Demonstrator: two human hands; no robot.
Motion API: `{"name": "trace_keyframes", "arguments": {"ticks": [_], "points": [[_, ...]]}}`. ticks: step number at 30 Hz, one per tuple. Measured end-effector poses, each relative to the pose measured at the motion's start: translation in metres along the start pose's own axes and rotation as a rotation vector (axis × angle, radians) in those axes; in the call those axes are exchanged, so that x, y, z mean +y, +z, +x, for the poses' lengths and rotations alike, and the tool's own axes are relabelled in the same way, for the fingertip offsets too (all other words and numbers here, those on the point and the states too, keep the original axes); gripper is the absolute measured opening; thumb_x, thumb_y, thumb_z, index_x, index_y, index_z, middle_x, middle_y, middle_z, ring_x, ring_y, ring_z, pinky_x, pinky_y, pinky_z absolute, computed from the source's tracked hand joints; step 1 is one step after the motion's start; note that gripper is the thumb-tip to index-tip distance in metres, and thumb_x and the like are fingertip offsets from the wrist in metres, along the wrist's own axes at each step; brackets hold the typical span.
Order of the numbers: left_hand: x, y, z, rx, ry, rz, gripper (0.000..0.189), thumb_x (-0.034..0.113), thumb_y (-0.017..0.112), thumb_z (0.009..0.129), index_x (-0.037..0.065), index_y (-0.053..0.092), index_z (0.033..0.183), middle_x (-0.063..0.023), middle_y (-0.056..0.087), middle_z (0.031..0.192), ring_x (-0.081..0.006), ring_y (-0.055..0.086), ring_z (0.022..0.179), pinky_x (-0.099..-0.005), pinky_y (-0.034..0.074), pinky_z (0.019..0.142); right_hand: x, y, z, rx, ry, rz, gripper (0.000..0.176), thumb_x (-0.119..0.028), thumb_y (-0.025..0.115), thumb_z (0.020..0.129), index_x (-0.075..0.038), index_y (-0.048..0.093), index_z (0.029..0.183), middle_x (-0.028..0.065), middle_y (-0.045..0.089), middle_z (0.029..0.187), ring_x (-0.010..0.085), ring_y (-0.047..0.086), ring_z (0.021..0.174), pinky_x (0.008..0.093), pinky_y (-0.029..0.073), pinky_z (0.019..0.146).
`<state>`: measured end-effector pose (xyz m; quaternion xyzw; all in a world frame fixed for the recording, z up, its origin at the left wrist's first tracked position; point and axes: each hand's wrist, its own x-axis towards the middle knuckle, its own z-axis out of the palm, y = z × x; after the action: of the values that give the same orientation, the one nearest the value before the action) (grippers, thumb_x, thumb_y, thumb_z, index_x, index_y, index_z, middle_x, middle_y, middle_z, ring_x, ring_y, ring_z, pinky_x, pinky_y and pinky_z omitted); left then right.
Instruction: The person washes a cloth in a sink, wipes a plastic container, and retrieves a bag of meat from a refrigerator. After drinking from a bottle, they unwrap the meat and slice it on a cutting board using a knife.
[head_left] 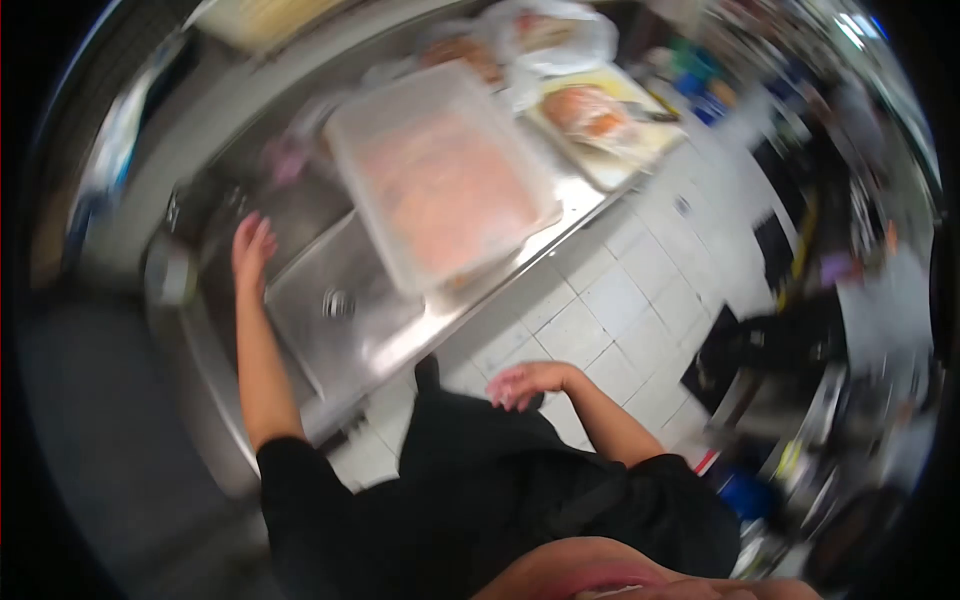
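Observation:
My left hand [252, 248] reaches out over the far left part of the steel sink counter [300, 290], fingers loosely bent and apart, with nothing visible in it. Blurred metal fittings [225, 195] lie just beyond it. My right hand [525, 383] hangs in front of my dark apron [470, 430], its fingers half curled and apart, holding nothing that I can see. Across the counter rests a large translucent plastic tub [350, 150] with pinkish-orange contents, apart from both hands.
On the counter's right end, an orange-brown wrapped food piece [590, 113] lies on a pale cutting board [610, 175], beside a knife-like tool [650, 112]. A white plastic bag [565, 45] sits behind. White floor tiles [620, 300] and blurred equipment are to the right.

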<state>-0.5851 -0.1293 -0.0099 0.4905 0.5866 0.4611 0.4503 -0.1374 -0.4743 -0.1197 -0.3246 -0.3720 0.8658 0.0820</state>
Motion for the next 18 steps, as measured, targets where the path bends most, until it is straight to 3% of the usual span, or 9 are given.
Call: {"name": "trace_keyframes", "arguments": {"ticks": [3,5,6,8,10,12,14,18], "points": [[-0.050,-0.036,0.149,0.038,0.007,-0.036,0.066,0.030,0.070,0.088,0.016,0.039,0.144,-0.0054,0.041,0.145,-0.0177,0.057,0.095,-0.0320,0.048,0.079,-0.014,0.026,0.032,0.023,0.035,-0.001,0.049,-0.035,0.058,0.096,-0.012,0.048,0.138,0.0061,0.059,0.127,0.0189,0.058,0.109,0.0351,0.050,0.089],[-0.041,-0.039,0.191,0.043,0.039,-0.138,0.066,0.030,0.068,0.090,0.017,0.036,0.146,-0.0054,0.035,0.148,-0.0183,0.057,0.092,-0.0330,0.048,0.077,-0.050,0.048,0.065,0.004,-0.055,-0.014,0.050,-0.034,0.058,0.096,-0.014,0.046,0.140,0.0066,0.059,0.128,0.0195,0.058,0.109,0.0354,0.051,0.088],[-0.045,-0.045,0.211,0.018,0.043,-0.147,0.066,0.030,0.068,0.090,0.017,0.036,0.146,-0.0054,0.035,0.148,-0.0183,0.057,0.092,-0.0330,0.048,0.077,-0.073,0.059,0.078,-0.024,-0.124,-0.010,0.051,-0.034,0.058,0.096,-0.016,0.045,0.141,0.0078,0.058,0.128,0.0202,0.058,0.109,0.0355,0.052,0.086],[-0.060,-0.056,0.245,-0.123,-0.208,-0.360,0.058,0.031,0.065,0.092,0.017,0.041,0.142,-0.0044,0.044,0.142,-0.0174,0.056,0.089,-0.0333,0.046,0.078,-0.131,0.078,0.124,-0.070,-0.283,-0.041,0.050,-0.034,0.056,0.097,-0.012,0.044,0.141,0.0095,0.059,0.126,0.0201,0.060,0.106,0.0356,0.052,0.086],[-0.119,-0.068,0.269,-0.195,-0.163,-0.260,0.052,0.031,0.064,0.092,0.016,0.045,0.138,-0.0039,0.049,0.136,-0.0168,0.056,0.089,-0.0334,0.046,0.080,-0.179,0.089,0.181,-0.020,-0.356,-0.050,0.049,-0.034,0.057,0.097,-0.011,0.046,0.139,0.0081,0.062,0.121,0.0189,0.062,0.100,0.0353,0.053,0.086],[-0.137,-0.082,0.261,-0.235,-0.109,-0.159,0.046,0.030,0.062,0.093,0.016,0.049,0.135,-0.0035,0.054,0.131,-0.0161,0.057,0.088,-0.0334,0.045,0.081,-0.221,0.087,0.251,0.010,-0.395,-0.011,0.043,-0.026,0.060,0.095,-0.008,0.051,0.133,0.0077,0.064,0.115,0.0177,0.062,0.097,0.0324,0.051,0.083],[-0.120,-0.080,0.203,-0.242,-0.057,-0.411,0.035,0.027,0.062,0.093,0.012,0.057,0.124,-0.0046,0.062,0.120,-0.0150,0.057,0.087,-0.0326,0.046,0.083,-0.267,0.083,0.325,0.000,-0.522,0.013,0.042,-0.021,0.058,0.094,-0.010,0.049,0.134,0.0054,0.064,0.112,0.0140,0.061,0.094,0.0298,0.050,0.081],[-0.136,-0.141,0.178,-0.245,-0.125,-0.619,0.036,0.026,0.061,0.094,0.007,0.057,0.124,-0.0079,0.061,0.120,-0.0174,0.060,0.094,-0.0360,0.049,0.087,-0.360,0.087,0.450,0.184,-0.687,0.038,0.039,-0.015,0.064,0.089,-0.008,0.051,0.124,0.0051,0.064,0.111,0.0163,0.062,0.096,0.0331,0.051,0.080]]}}
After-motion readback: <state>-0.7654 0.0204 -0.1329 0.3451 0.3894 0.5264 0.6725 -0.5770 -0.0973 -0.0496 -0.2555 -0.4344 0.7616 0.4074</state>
